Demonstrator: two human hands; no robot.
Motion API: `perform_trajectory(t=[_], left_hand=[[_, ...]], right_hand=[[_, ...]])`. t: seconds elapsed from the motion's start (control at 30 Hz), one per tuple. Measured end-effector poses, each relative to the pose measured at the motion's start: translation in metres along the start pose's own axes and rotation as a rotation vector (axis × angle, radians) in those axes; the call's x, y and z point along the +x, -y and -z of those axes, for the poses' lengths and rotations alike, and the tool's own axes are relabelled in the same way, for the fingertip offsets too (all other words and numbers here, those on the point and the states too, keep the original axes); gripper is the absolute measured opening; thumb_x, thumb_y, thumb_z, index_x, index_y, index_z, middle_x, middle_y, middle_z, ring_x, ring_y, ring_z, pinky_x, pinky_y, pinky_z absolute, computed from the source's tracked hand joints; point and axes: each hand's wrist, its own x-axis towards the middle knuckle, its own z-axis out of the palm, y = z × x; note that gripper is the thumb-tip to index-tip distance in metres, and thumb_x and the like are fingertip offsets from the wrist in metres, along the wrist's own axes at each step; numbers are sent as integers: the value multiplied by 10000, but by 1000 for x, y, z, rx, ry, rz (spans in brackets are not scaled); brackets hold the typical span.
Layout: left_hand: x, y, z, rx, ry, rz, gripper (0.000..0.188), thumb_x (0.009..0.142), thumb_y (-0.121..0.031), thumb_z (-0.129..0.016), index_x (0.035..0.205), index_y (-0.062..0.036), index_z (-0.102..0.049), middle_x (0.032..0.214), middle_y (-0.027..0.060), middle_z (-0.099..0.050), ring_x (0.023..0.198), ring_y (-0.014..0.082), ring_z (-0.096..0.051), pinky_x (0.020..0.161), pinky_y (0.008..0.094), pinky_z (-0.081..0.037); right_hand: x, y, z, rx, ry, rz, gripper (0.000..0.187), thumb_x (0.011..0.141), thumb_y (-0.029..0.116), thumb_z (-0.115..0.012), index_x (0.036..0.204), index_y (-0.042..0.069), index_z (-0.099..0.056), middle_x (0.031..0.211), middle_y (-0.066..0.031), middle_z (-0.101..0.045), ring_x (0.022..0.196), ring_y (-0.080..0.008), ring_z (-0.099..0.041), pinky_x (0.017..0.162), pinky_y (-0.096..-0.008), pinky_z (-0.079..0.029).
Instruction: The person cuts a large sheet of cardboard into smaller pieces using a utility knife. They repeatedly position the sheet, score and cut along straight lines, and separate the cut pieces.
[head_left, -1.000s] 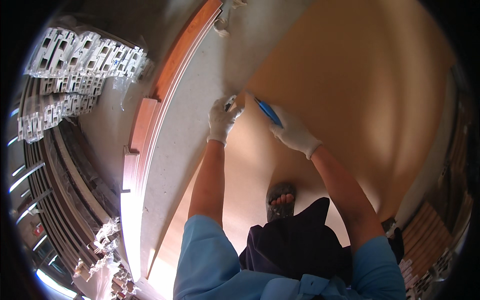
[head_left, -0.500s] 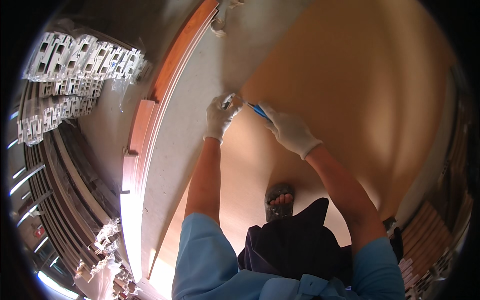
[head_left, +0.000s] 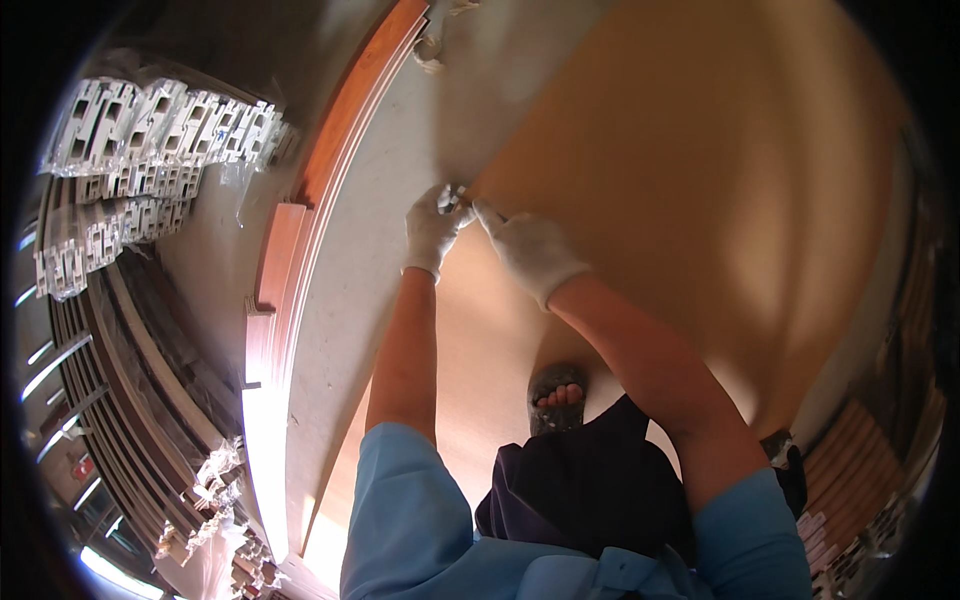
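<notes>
My left hand [head_left: 432, 236], in a white glove, is closed with a small dark and shiny piece [head_left: 450, 198] pinched at its fingertips; its kind is too small to make out. My right hand [head_left: 535, 250], gloved the same way, reaches in from the right, its fingertips against or very close to that piece. Its fingers are closed round a slim blue-handled tool, which they now almost wholly hide. Both hands are over the left edge of a large flat brown sheet [head_left: 700, 150].
Left of the sheet, long reddish-brown profiles [head_left: 350, 110] lie on the grey floor [head_left: 370, 190]. Farther left are stacked white hollow profiles [head_left: 150, 130] in clear film and long dark strips [head_left: 140, 370]. My sandalled foot [head_left: 557, 400] rests on the sheet. Brown slats [head_left: 855, 460] lie at the right.
My right hand has moved left, up to my left hand, and turned so that the blue handle is covered. My left hand has shifted slightly left with the small piece.
</notes>
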Motion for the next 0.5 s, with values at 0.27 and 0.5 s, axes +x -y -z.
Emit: perform_trajectory(t=[0.27, 0.5], left_hand=[[-2, -10, 6, -24, -43, 65, 759, 634, -94, -808, 1292, -13, -438, 1129, 177, -597, 1033, 250, -594, 851, 334, -492], [5, 1, 4, -209, 56, 27, 739, 673, -21, -748, 1312, 34, -382, 1186, 198, -553, 1130, 259, -526, 947, 338, -426]], right_hand=[[-16, -14, -8, 79, 11, -19, 610, 833, -14, -459, 1405, 119, -291, 774, -171, -621, 704, -302, -641, 609, -396, -516], [-75, -46, -12, 71, 56, -45, 619, 841, -9, -454, 1417, 150, -288, 838, -174, -594, 719, -291, -618, 637, -412, -505]])
